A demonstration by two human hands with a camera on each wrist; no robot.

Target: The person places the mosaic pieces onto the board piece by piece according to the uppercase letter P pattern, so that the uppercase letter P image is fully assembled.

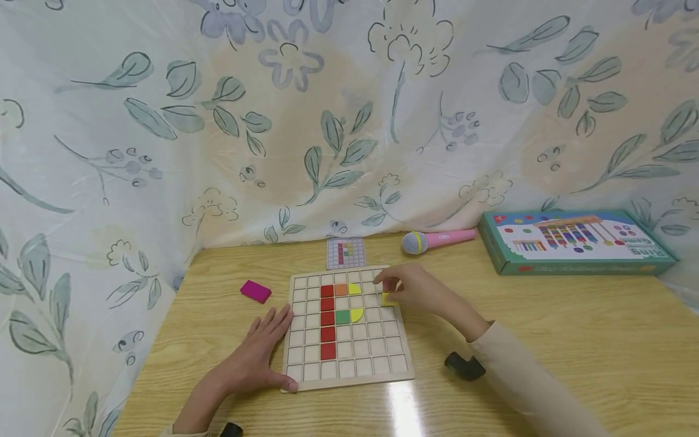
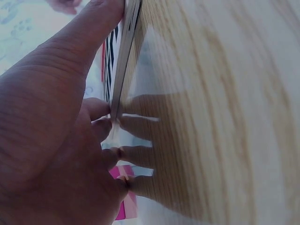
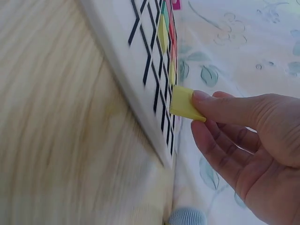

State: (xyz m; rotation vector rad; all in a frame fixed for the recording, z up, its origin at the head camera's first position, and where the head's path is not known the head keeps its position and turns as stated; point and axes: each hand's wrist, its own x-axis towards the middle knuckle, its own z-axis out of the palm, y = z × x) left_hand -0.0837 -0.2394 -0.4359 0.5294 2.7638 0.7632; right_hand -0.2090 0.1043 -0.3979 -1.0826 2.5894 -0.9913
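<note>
A wooden grid board [image 1: 349, 385] lies on the table with coloured tiles in its cells. Several red square tiles [image 1: 327, 317] form a column, with an orange tile [image 1: 341, 290] and a green tile [image 1: 342, 317] beside it. Two rounded yellow tiles [image 1: 357, 315] sit right of those. My right hand [image 1: 417, 291] pinches a yellow tile [image 3: 183, 102] between thumb and fingers over the board's right side. Against the left edge, my left hand [image 1: 256, 355] rests with fingers spread and the thumb at the near corner.
Behind the board lies a small printed pattern card [image 1: 346, 253]. A magenta block [image 1: 255, 291] is to the left. At the back right are a pink microphone [image 1: 439, 240] and a green game box [image 1: 579, 243], with a floral cloth [image 1: 349, 121] hanging behind.
</note>
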